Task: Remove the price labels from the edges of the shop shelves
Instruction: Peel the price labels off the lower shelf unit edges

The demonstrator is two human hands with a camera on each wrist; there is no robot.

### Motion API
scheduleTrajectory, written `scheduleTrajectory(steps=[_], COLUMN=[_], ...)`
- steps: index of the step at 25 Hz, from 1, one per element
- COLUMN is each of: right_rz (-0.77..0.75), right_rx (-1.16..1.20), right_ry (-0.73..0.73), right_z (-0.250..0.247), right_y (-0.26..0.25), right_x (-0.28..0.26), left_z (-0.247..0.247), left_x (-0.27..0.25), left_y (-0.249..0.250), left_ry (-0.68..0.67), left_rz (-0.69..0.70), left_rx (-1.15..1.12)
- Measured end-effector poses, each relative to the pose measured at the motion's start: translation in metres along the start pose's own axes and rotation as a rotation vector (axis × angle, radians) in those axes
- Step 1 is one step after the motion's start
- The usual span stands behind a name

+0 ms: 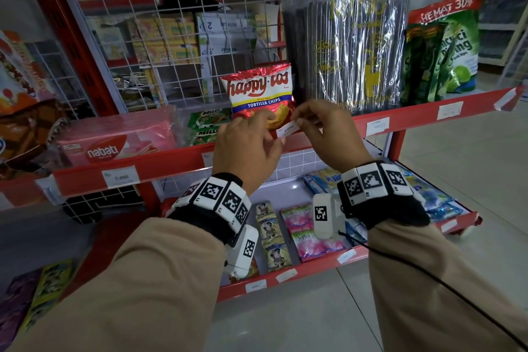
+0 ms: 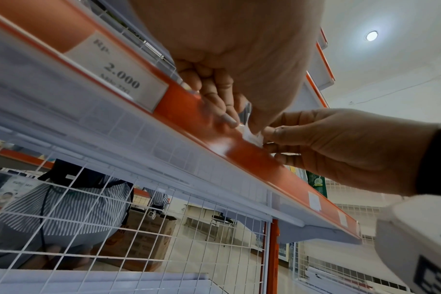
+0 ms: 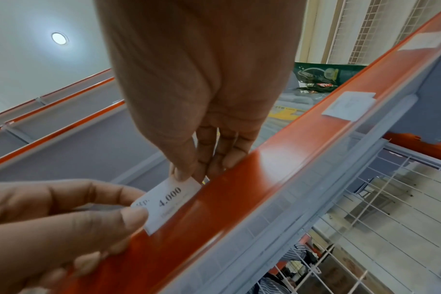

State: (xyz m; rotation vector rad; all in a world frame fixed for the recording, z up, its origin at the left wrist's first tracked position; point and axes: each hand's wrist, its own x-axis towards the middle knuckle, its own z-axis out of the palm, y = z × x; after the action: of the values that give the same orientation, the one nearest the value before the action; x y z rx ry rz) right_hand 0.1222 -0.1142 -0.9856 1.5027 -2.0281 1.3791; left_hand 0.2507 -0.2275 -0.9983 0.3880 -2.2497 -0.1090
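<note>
A white price label (image 1: 288, 128) printed "4.000" is held at the top of the red shelf edge (image 1: 171, 164), tilted, in front of a Happy Tos chips bag (image 1: 258, 91). My left hand (image 1: 273, 130) pinches its left end between thumb and fingers. My right hand (image 1: 300, 120) pinches its right end. In the right wrist view the price label (image 3: 166, 202) lies with its long side against the red strip (image 3: 264, 179); whether it is still tucked in, I cannot tell. The left wrist view shows only a corner of the price label (image 2: 251, 137) between both hands.
More labels sit in the same strip: "5.000" (image 1: 121, 176) at the left, a "2.000" label (image 2: 118, 77), and two (image 1: 377, 126) (image 1: 449, 110) at the right. The lower shelf edge (image 1: 314, 267) carries several labels too. Goods crowd both shelves. A wire grid (image 1: 171, 37) backs the shelf.
</note>
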Motion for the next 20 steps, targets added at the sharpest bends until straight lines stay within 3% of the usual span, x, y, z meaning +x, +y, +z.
scheduleTrajectory(steps=[13,20], right_rz=[-0.124,-0.097], right_rx=[-0.421,-0.457], right_ry=[-0.224,-0.323], right_z=[-0.012,-0.016], right_y=[-0.005,-0.01], right_x=[-0.003,0.002], left_z=[0.002,0.0], left_x=[-0.001,-0.001], left_y=[0.0,0.003], left_ry=[-0.046,-0.044], left_rz=[0.13,0.104], left_rx=[0.37,0.349])
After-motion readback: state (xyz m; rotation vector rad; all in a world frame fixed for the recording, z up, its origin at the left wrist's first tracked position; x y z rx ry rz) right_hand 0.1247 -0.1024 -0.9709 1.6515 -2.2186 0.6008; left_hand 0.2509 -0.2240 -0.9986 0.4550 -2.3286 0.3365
